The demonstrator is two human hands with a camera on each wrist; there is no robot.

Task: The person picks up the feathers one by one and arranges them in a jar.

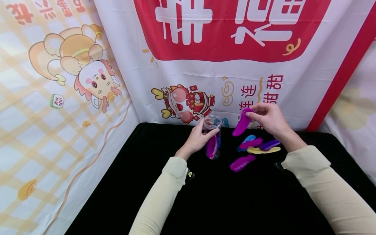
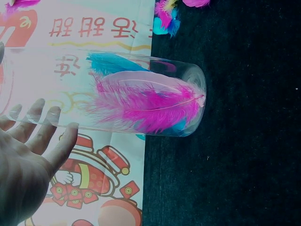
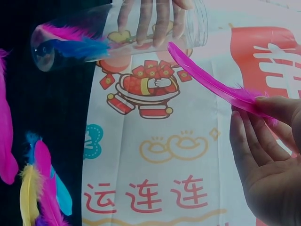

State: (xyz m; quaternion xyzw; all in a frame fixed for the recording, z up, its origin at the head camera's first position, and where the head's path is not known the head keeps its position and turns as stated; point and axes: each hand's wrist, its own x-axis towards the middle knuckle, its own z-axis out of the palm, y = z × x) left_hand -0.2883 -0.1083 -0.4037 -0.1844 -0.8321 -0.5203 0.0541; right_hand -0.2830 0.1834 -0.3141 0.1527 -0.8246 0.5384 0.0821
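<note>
My left hand grips a tall clear jar that stands upright on the black-covered table, its mouth facing up. Through the jar's wall show a magenta feather and a blue feather. To the right of the jar's mouth and at about its height, my right hand pinches another magenta feather by one end between thumb and fingers. The feather's free tip points down toward the jar and stays outside it.
Right of the jar lie loose feathers: a yellow one, a purple one and a few blue and magenta ones heaped together. Nearer me lies a single magenta feather. A printed cloth hangs just behind the table's back edge.
</note>
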